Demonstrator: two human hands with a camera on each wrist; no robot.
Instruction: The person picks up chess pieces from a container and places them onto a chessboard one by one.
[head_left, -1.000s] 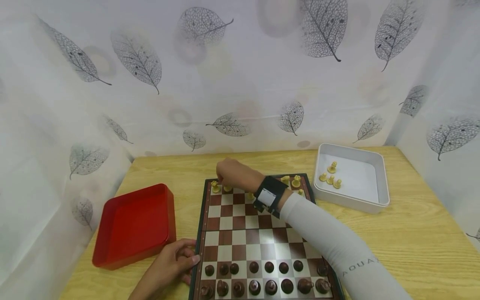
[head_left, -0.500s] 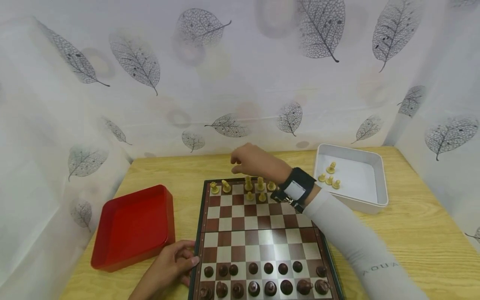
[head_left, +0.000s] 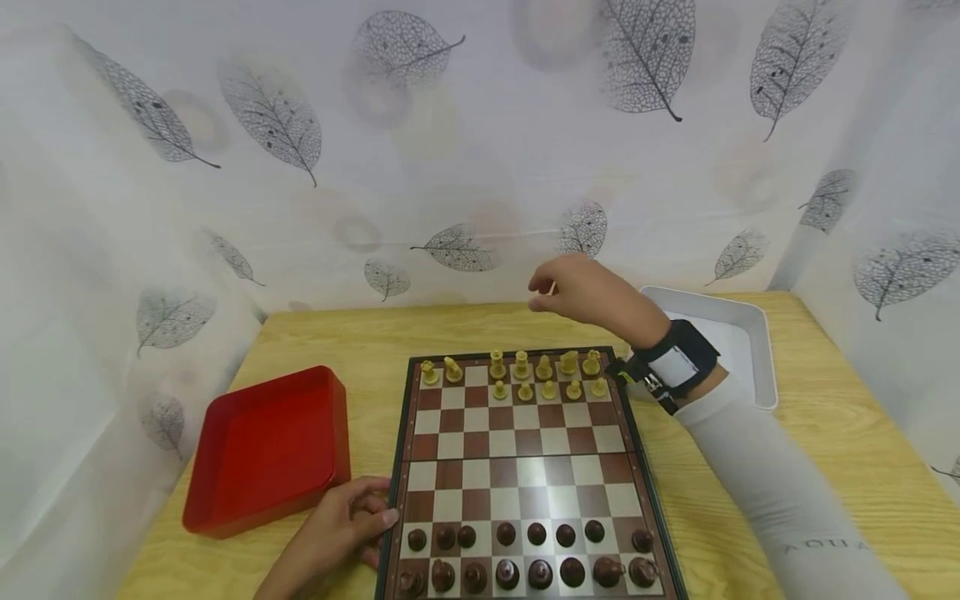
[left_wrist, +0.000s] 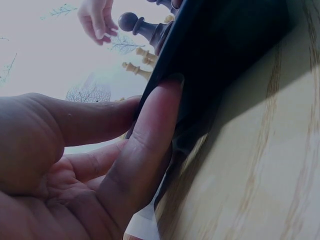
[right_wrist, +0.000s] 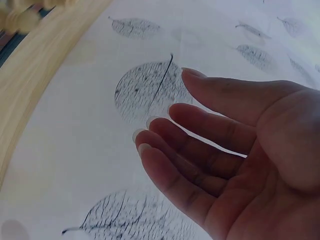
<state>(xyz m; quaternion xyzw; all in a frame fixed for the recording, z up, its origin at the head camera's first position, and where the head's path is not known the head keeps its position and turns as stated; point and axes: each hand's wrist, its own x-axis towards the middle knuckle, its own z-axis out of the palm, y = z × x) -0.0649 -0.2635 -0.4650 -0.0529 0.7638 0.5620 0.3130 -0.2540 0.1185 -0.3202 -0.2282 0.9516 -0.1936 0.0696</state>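
Observation:
My left hand [head_left: 341, 525] pinches the left edge of the chessboard [head_left: 476, 446]. In the left wrist view, its thumb lies on top and a finger [left_wrist: 155, 125] under the dark board rim [left_wrist: 200, 60]. Above and behind the board's far right corner hangs my right hand [head_left: 588, 292], its fingers [right_wrist: 185, 175] loosely bent and nothing between them. Cream chess pieces [head_left: 521, 365] stand along the far row, with a gap beside the knight [head_left: 452, 371]. Several cream pawns [head_left: 548, 390] line the right part of the row before it. Dark chess pieces [head_left: 540, 575] fill two near rows.
A red tray [head_left: 341, 425] stands left of the board, with its inside bare. At the back right is a white tray [head_left: 763, 358], partly covered by my right forearm and wrist strap [head_left: 678, 362]. A leaf-printed cloth [head_left: 487, 150] hangs behind the wooden table [head_left: 345, 329].
My right hand has lifted from the far left of the board and moved right and up, empty, uncovering the cream pieces. The left hand has stayed at the board's edge.

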